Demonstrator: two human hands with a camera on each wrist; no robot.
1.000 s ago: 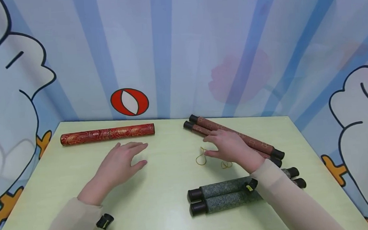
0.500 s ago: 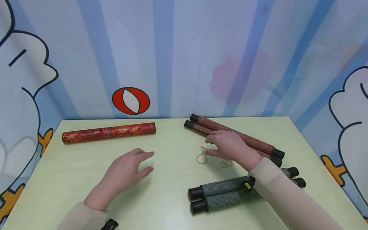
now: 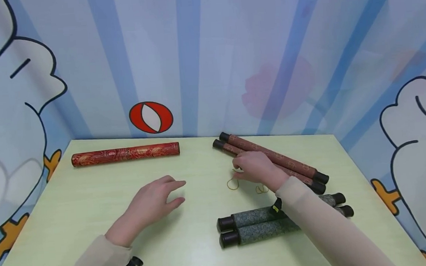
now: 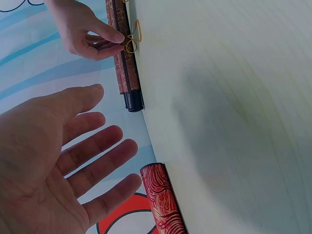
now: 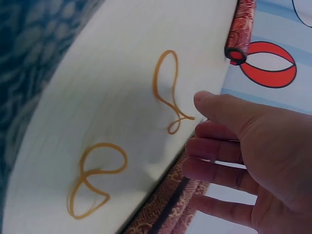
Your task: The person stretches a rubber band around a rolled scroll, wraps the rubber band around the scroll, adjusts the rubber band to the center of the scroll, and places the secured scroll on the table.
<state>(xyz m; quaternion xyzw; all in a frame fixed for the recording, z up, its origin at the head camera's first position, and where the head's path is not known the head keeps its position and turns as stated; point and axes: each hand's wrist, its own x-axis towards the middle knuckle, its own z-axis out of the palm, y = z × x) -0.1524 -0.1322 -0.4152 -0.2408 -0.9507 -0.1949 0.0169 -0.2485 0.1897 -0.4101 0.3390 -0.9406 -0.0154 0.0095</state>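
My right hand (image 3: 256,167) hovers by two thin yellow rubber bands lying on the table. In the right wrist view, its thumb and fingertips are apart, right by the twisted end of one looped band (image 5: 156,87). The other band (image 5: 82,165) lies in a figure-eight nearer my wrist. Behind the right hand are two brown patterned scrolls (image 3: 298,164) with black ends, partly covered by it. My left hand (image 3: 149,203) is held over the table's middle, fingers spread and holding nothing. At the back left lies a red and gold patterned roll (image 3: 125,154).
Two grey-green scrolls (image 3: 258,232) with dark knobs lie side by side under my right forearm. A striped cartoon curtain (image 3: 193,60) rises directly behind the pale table (image 3: 184,258).
My right hand's fingers have bent and drawn down slightly toward the rubber band. My left hand has moved right and a little nearer to me. The scrolls stay where they were.
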